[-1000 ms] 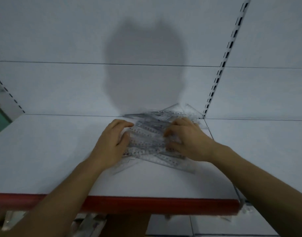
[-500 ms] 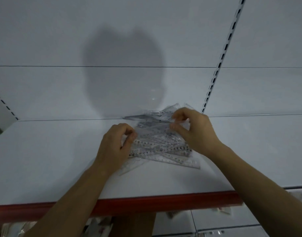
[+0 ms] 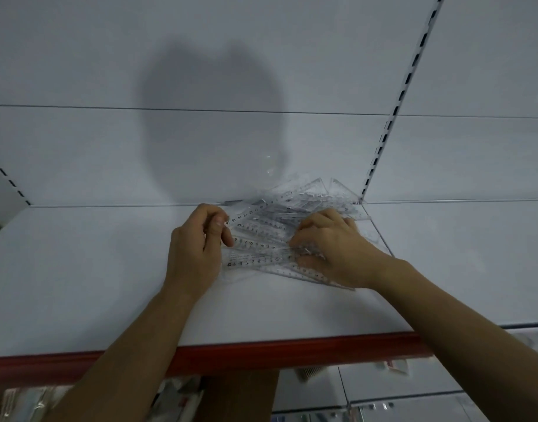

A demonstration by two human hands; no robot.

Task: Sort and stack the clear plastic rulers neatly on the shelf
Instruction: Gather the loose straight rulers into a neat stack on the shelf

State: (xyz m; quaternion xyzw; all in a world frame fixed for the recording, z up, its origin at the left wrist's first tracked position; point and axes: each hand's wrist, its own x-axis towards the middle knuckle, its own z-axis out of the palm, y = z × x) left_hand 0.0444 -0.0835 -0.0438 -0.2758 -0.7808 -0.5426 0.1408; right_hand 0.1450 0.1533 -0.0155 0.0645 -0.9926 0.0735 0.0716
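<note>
Clear plastic rulers [image 3: 270, 239] in a loose fanned pile on the white shelf [image 3: 78, 269], near the back wall and just left of the slotted upright [image 3: 383, 138]. A set square or two [image 3: 337, 193] lean at the back of the heap.

Change: half a second ago the right hand [image 3: 331, 248] was lifted at the rear of the pile, pinching the top pieces. It has since dropped onto the right end of the rulers, fingers curled down over them; probably gripping, though the clear plastic blurs under the fingers. The left hand [image 3: 197, 242] has slid up to the left ends, thumb and forefinger pinching a ruler's numbered tip.

Reading: both hands now bracket the pile from opposite ends, which looks like gathering and squaring up. Rulers still cross at several angles, so no neat stack yet. Sorting rulers from set squares appears undone.
</note>
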